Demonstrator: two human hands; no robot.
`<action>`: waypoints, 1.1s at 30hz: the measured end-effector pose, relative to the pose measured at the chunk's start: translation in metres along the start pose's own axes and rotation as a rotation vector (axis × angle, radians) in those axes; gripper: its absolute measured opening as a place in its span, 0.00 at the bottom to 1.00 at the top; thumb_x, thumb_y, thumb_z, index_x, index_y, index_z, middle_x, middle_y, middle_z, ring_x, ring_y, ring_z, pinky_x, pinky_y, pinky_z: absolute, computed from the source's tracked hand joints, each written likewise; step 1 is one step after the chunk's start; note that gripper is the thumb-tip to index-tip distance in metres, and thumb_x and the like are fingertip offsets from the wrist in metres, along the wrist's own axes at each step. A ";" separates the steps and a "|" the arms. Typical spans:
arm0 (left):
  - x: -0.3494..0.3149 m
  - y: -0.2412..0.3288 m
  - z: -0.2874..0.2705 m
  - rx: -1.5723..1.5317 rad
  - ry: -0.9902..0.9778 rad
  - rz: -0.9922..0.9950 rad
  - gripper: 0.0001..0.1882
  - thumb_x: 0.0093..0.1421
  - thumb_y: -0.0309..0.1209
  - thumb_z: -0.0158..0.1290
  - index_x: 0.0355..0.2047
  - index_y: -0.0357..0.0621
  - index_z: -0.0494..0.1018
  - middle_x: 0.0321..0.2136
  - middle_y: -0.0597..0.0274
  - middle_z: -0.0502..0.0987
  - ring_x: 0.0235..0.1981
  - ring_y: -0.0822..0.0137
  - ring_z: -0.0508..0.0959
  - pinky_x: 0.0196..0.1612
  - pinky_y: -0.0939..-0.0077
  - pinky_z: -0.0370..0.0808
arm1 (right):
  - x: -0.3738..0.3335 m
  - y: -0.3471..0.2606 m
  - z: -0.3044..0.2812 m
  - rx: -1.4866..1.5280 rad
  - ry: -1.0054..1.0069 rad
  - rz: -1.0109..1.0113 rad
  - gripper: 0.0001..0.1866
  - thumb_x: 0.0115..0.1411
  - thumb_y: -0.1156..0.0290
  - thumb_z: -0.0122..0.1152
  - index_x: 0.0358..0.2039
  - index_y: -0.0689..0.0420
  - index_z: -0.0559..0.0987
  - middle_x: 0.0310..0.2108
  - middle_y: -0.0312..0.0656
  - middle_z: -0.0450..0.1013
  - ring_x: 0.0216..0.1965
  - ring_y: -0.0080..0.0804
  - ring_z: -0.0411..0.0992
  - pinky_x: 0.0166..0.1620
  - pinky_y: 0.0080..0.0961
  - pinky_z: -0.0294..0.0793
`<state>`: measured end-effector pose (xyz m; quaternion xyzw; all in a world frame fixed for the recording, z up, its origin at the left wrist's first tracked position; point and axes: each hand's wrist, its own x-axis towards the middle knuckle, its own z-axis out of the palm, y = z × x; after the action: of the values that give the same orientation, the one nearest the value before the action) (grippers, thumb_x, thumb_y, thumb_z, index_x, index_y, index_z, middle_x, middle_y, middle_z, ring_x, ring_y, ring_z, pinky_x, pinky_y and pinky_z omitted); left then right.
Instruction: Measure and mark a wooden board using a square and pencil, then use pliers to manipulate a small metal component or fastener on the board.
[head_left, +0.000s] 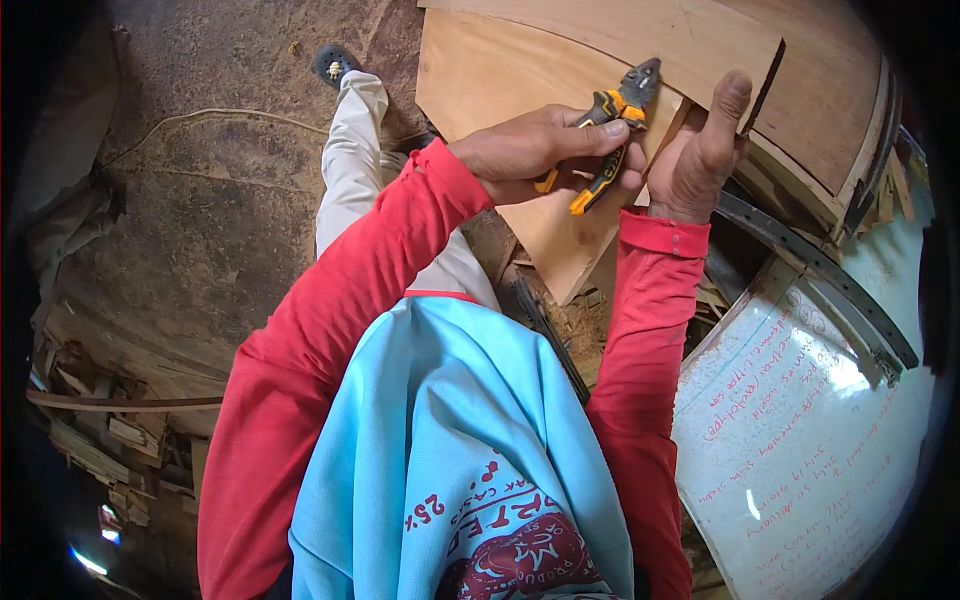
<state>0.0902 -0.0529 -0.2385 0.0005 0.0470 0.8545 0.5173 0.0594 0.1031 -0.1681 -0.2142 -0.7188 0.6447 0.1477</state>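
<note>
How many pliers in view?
1: black-and-yellow pliers, gripped in the left hand. Others could be hidden among the wood scraps at lower left.

I see two red-sleeved arms [345, 285] stretched forward. The bare left hand [555, 150] is curled, thumb [597, 138] on top; the bare right hand [695, 170] sticks its thumb out.

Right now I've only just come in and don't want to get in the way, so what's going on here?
A person in red sleeves is gripping black-and-yellow pliers in the left hand, over a light wooden panel. The right hand is beside them, thumb raised; whether it holds anything is hidden. A whiteboard with red writing lies lower right.
</note>
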 end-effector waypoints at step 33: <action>-0.002 0.105 0.027 1.595 0.812 0.086 0.23 0.67 0.44 0.52 0.38 0.30 0.71 0.31 0.33 0.79 0.36 0.36 0.81 0.40 0.49 0.75 | 0.036 -0.049 0.103 0.100 -0.040 0.147 0.25 0.68 0.48 0.64 0.20 0.43 0.65 0.20 0.22 0.54 0.21 0.17 0.53 0.25 0.26 0.51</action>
<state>-0.0005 -0.1014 -0.2027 0.0593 0.8063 0.5208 0.2741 -0.0274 0.0285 -0.1347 -0.2459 -0.6708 0.6931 0.0961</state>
